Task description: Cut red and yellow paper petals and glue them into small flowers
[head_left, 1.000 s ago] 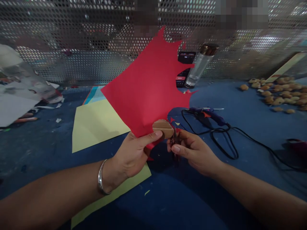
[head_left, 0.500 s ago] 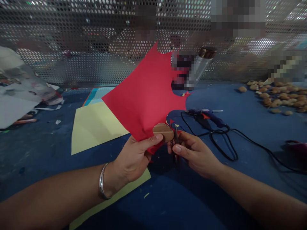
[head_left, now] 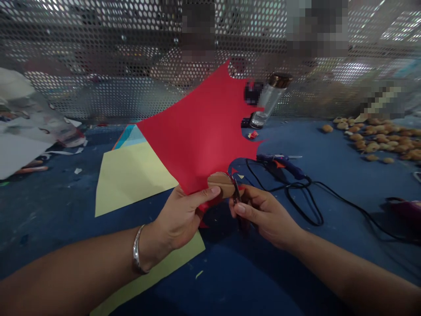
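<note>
Left grip [head_left: 180,216] pinches cardboard [head_left: 221,182], red paper [head_left: 204,131]; right grip [head_left: 271,216] holds scissors [head_left: 236,188] at cardboard's edge.

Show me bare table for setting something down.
The blue table is bare between the glue gun and the brown lumps, and below the right hand, right of the small green scrap. It is crowded around the scissors, red sheet and cable.

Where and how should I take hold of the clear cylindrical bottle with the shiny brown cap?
Probably by its clear body, just below the brown cap, coming from the right: the long, round wall suits a wrapping grip, while the spiky edge of the red paper sheet overlaps its left side.
</note>
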Available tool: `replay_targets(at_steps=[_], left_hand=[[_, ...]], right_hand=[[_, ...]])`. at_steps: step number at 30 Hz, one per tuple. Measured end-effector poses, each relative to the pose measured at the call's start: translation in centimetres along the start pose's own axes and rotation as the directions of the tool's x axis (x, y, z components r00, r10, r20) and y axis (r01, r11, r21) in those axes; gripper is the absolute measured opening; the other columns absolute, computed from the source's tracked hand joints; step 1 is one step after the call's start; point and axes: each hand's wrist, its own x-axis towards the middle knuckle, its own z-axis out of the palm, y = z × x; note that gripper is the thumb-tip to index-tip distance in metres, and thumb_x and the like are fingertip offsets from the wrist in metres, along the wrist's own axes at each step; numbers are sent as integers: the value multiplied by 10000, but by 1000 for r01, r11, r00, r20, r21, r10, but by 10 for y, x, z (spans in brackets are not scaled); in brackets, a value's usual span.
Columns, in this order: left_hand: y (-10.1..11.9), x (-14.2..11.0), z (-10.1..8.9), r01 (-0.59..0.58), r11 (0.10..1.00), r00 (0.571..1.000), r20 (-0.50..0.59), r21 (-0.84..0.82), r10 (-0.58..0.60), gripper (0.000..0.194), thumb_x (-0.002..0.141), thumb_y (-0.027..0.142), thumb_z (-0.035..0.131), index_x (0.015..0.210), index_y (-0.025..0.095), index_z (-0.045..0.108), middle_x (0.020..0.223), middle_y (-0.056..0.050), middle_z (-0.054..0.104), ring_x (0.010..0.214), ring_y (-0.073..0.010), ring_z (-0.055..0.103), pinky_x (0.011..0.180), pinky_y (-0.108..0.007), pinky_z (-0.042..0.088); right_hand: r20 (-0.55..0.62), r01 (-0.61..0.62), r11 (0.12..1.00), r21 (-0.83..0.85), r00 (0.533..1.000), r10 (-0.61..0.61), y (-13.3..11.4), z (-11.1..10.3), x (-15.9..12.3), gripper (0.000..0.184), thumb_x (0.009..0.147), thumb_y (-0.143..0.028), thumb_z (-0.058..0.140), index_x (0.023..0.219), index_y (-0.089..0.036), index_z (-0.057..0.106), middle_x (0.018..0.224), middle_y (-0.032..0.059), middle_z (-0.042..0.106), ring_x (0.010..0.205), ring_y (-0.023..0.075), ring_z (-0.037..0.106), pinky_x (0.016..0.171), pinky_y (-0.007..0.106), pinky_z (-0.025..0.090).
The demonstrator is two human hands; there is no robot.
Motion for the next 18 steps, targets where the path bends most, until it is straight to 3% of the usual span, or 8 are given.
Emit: replay_targets(at_steps=[6,12,18], left_hand=[[4,0,-2,-46,998,998,46,46,44,114,729,184,924,781,182,822,785,-4,799,723,-127,717,753,-247,610],[3,5,-6,-58,990,998,-15,131,60,142,698,186,924,772,157,807,828,-28,788,778,-141,703,758,-256,578],[2,8,-12,-39,988,999,-14,151,42,189,667,218,937,765,144,794,799,-34,771,769,-153,696,780,-286,576]], right_hand=[[30,-11,1000,4,999,11,-2,0,0,433,874,-623,770,865,-213,630,717,-29,577,551,96,512,505,233,468],[38,-38,999,-25,999,39,-7,-2,1,443,904,-615,739,800,-210,594,654,-58,505,492,75,444,477,227,413],[40,-50,997,-57,998,52,-3,-10,2,470,862,-636,776,906,-192,629,739,-39,533,546,78,479,476,216,423]])
